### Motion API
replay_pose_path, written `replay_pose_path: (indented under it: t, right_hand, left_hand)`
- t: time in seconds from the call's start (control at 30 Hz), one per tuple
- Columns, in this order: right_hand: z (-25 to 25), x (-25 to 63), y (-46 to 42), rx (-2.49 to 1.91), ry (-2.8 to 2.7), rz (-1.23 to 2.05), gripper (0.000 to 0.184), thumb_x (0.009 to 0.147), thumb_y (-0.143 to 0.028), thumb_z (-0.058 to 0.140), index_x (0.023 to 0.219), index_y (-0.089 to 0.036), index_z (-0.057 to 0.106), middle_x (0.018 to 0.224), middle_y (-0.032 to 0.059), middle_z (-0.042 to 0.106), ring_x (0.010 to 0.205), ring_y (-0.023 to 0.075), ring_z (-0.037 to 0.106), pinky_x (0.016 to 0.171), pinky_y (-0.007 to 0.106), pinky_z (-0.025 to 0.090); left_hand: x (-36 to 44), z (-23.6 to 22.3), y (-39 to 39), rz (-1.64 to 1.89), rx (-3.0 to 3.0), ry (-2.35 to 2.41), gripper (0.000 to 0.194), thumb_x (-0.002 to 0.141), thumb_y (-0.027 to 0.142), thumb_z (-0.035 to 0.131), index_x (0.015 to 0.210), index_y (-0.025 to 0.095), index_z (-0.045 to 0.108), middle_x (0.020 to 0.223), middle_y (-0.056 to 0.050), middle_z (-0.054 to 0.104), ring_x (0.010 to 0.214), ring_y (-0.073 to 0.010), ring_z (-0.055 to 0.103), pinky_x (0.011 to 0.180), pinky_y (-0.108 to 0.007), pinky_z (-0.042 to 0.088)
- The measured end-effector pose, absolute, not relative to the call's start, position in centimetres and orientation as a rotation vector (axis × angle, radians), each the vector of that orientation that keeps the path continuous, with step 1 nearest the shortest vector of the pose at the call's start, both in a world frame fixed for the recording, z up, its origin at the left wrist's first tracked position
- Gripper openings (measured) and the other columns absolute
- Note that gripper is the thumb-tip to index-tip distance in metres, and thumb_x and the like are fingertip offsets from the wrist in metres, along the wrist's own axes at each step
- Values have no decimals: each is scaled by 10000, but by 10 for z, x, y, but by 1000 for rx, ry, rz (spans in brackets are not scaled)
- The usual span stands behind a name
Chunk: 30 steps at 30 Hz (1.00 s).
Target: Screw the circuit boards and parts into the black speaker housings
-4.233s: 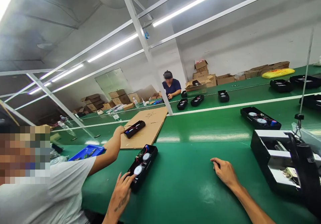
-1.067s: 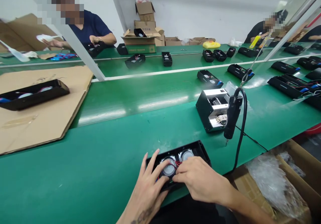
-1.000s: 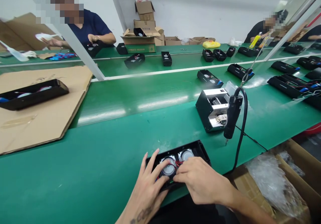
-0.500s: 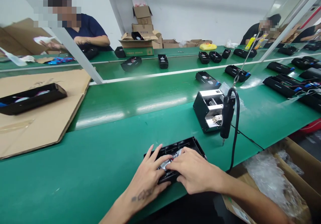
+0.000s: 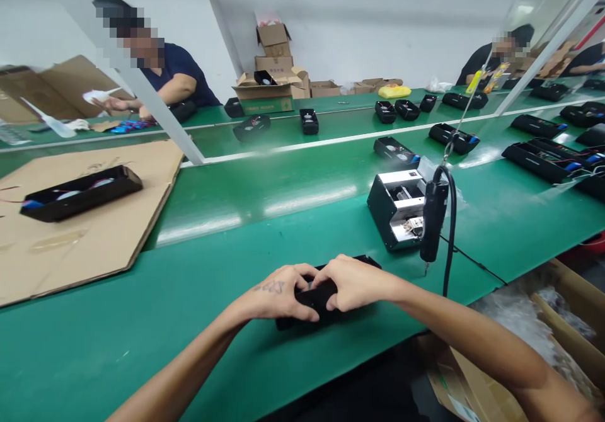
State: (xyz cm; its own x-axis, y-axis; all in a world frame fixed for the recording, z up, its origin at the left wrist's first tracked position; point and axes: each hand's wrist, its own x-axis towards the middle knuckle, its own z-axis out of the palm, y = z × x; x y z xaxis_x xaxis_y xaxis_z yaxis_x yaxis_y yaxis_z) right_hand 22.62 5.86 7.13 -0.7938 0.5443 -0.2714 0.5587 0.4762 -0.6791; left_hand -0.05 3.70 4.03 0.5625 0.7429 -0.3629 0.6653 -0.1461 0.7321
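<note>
A black rectangular electronics case (image 5: 319,298) lies on the green belt right in front of me. My left hand (image 5: 278,293) and my right hand (image 5: 355,283) both grip it from either side, fingertips nearly meeting. Only its black surface and one far corner show. The round silver discs and red wires seen earlier are hidden. To my right stands a black-and-white metal fixture (image 5: 395,211), with a hanging black electric screwdriver (image 5: 433,220) just beyond my right hand.
A similar black case (image 5: 80,193) rests on a cardboard sheet (image 5: 70,249) at left. Several more cases line the belts ahead, behind a white rail. Past them, co-workers sit at the far bench near stacked cartons. An open carton (image 5: 477,371) holding plastic wrap sits below the belt, lower right.
My hands have closed over the case and pulled it nearer, so its discs and wires no longer show. Both forearms reach further into view, and the view has shifted slightly.
</note>
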Motion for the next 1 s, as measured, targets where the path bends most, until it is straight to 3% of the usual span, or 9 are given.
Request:
replay_pose_path:
  t: [0.1,0.2,0.47,0.8,1.0]
  right_hand:
    - [70,220,70,977,2636,-1251,382,739,-152,808,1111,-206,871,693,-25,709,643,167,621,569,254,359]
    - [69,217,75,995,2573,-1301,344,734,-159,807,1070,-203,868,680,-42,670,586,144,582,535,251,353]
    - [73,213,68,958,2663,-1019,345,777,-352,861,1063,-164,815,815,35,750,770,222,670,575,268,346]
    - [58,207,64,1106,2647,-1051,188,728,-346,838,843,-201,804,732,30,738,702,228,685,548,289,326]
    - [63,209,61,995,2708,-1001,247,766,-311,817,979,-188,815,752,36,756,710,240,712,555,292,358]
  left_hand:
    - [-1,43,48,79,1788,1136,402,627,463,882,542,186,604,1184,18,750,802,-137,621,637,-269,398]
    - [-1,42,51,75,1764,1129,439,611,473,894,524,181,577,1092,25,731,746,-114,558,602,-265,348]
    - [-1,42,48,130,1711,1091,337,612,473,913,591,206,709,1146,18,740,879,-164,628,691,-275,411]
    - [-2,38,50,172,1676,1049,342,626,502,923,595,217,737,1122,14,727,911,-168,634,727,-276,450]
    - [-5,36,48,153,1727,1074,336,652,500,924,615,220,744,1220,14,748,964,-189,690,802,-287,503]
